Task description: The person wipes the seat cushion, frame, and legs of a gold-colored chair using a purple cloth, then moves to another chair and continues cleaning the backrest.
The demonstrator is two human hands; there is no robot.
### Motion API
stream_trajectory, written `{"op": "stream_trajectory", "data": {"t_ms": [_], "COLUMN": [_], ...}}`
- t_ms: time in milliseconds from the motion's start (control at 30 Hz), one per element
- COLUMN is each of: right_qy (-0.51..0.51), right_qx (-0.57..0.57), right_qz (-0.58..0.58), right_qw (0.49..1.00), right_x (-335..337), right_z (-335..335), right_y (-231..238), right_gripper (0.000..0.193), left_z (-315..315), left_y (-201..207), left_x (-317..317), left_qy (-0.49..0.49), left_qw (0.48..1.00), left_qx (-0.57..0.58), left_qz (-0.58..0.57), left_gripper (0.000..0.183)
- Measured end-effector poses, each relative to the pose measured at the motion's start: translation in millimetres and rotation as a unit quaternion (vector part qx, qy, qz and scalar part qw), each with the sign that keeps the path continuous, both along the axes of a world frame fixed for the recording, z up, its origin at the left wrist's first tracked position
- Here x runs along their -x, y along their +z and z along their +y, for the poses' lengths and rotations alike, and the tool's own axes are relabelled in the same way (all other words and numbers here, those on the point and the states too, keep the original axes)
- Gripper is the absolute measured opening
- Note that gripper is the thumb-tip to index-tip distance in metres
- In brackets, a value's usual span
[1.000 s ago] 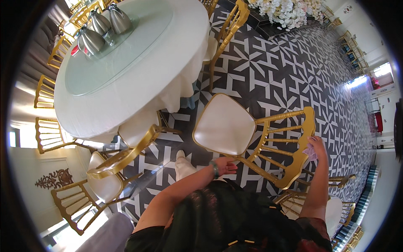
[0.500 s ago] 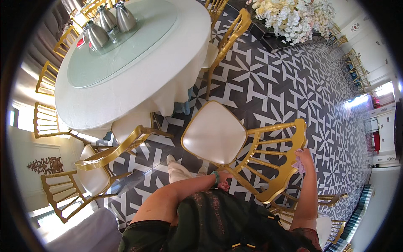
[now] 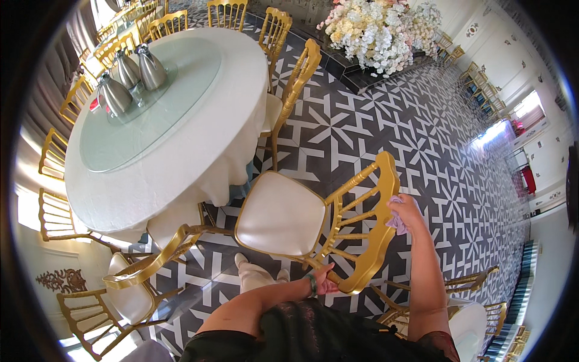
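A gold chair [image 3: 356, 241] with a pale padded seat [image 3: 280, 211] stands in front of me, its back toward my right side. My right hand [image 3: 409, 212] is closed on a crumpled lilac cloth [image 3: 396, 224], pressed against the outer face of the chair's curved top rail. My left hand [image 3: 326, 280], with a green bracelet at the wrist, holds the lower near end of the chair's back; its fingers are partly hidden by the frame. The seat's far side is close to the hanging white tablecloth [image 3: 175, 193].
A round table with a glass turntable [image 3: 187, 90] carries several steel jugs [image 3: 152, 67]. More gold chairs ring it, including one [image 3: 289, 96] beyond and one [image 3: 151, 259] at the left. Another chair [image 3: 464, 320] stands behind my right arm. White flowers [image 3: 386, 36] fill a dark platform.
The view has shifted, so the table and chair appear lower and further left. My left hand has come up against the chair's back. The cloth stays on the top rail, in my right hand.
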State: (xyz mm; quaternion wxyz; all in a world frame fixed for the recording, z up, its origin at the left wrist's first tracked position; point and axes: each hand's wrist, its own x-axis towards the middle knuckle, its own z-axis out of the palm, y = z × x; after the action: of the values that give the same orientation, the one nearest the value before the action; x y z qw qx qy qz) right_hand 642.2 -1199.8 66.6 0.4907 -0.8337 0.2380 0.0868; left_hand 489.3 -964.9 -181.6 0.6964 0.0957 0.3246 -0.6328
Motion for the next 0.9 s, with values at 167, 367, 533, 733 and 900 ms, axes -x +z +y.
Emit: {"op": "stream_trajectory", "data": {"t_ms": [167, 367, 533, 733, 900], "right_qy": [0.075, 0.07, 0.051, 0.006, 0.034], "right_qx": [0.148, 0.045, 0.011, -0.059, -0.108], "right_qz": [0.044, 0.025, 0.022, -0.003, -0.021], "right_qw": [0.985, 0.996, 0.998, 0.998, 0.993], "right_x": [-20, -25, -25, -20, -58], "right_z": [10, 43, 66, 140, 194], "right_y": [11, 12, 7, 12, 32], "right_gripper": [0.04, 0.033, 0.032, 0.028, 0.028], "left_z": [-19, 10, 57, 139, 178], "left_y": [11, 3, 10, 28, 51], "left_x": [-8, -13, -31, -57, -86], "left_qy": [0.204, 0.197, 0.199, 0.246, 0.334], "left_qw": [0.976, 0.973, 0.968, 0.952, 0.932], "left_qx": [-0.06, -0.114, -0.147, -0.179, -0.141], "left_qz": [0.052, 0.048, 0.03, -0.033, -0.006], "left_gripper": [0.013, 0.011, 0.012, 0.011, 0.009]}}
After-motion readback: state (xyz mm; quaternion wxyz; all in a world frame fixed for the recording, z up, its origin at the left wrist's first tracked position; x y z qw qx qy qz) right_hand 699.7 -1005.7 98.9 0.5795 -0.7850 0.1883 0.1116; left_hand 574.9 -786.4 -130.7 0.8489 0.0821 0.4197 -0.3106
